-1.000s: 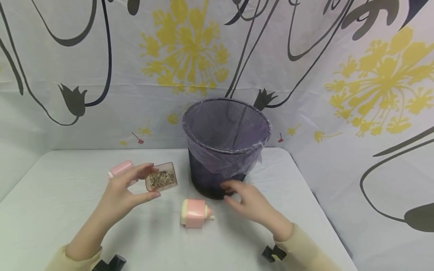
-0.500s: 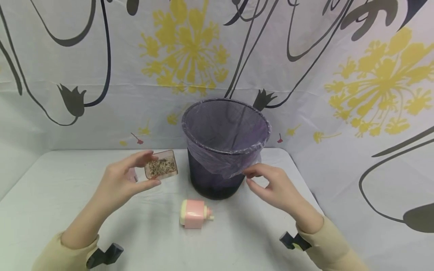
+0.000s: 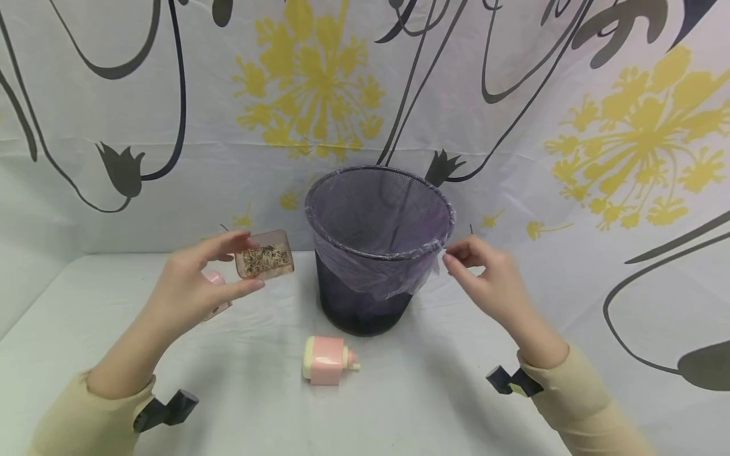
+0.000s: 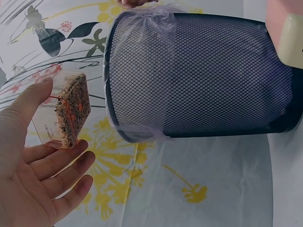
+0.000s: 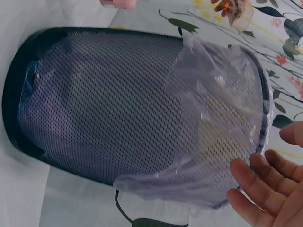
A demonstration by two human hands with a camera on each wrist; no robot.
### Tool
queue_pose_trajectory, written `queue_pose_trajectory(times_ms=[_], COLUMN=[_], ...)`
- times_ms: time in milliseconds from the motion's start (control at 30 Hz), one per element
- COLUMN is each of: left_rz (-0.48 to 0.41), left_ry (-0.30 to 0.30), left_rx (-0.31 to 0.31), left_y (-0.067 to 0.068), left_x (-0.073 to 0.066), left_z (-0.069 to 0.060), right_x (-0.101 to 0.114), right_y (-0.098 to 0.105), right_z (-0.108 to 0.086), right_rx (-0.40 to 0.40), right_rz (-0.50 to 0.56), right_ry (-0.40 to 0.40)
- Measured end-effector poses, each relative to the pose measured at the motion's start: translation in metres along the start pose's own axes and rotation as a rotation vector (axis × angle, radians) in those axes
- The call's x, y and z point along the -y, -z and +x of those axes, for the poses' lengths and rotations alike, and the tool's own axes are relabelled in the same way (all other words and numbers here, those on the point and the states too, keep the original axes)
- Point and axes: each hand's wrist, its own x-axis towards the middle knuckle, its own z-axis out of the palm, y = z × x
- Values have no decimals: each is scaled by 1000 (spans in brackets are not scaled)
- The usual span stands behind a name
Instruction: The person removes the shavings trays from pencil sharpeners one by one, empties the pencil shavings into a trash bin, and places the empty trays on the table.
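My left hand [image 3: 182, 285] holds a small clear box [image 3: 279, 272] between thumb and fingers, left of the bin and above the table. Dark and tan shavings lie in the box; in the left wrist view they are heaped against one side. My right hand [image 3: 499, 285] is beside the bin's right rim, fingers loosely bent, with nothing in it. The black mesh waste bin [image 3: 365, 313] stands upright between the hands. In front of it lies a pink and cream thing [image 3: 327, 361] with a small knob, like a pencil sharpener body.
A purple translucent bag [image 3: 376, 278] lines the bin and folds over its rim. Another pink object [image 3: 215, 278] lies behind my left hand, mostly hidden. The white table [image 3: 274, 411] meets a flower-printed cloth [image 3: 199, 171] at the back.
My left hand has raised the box of shavings beside the bin. My right hand has moved from the bin's lower front up and right to its rim. The pink things have stayed put.
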Motion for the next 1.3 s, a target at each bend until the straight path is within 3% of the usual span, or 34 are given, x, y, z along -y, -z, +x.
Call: queue_pose_trajectory(times_ms=[267, 600, 833, 1100, 1300], left_rz=[17, -9, -2, 15, 9], left_ry=[11, 31, 99, 52, 87], left_rx=[4, 33, 47, 50, 89], left_y=[5, 7, 11, 10, 10], left_x=[-4, -3, -5, -9, -10], left_z=[13, 28, 36, 50, 62], right_x=[-8, -19, -27, -38, -44], right_y=[13, 25, 27, 30, 29], right_z=[15, 36, 47, 58, 69], right_rx=[-7, 95, 164, 239, 279], right_rz=[-35, -113, -127, -101, -9], right_ry=[-155, -284, -360, -405, -491])
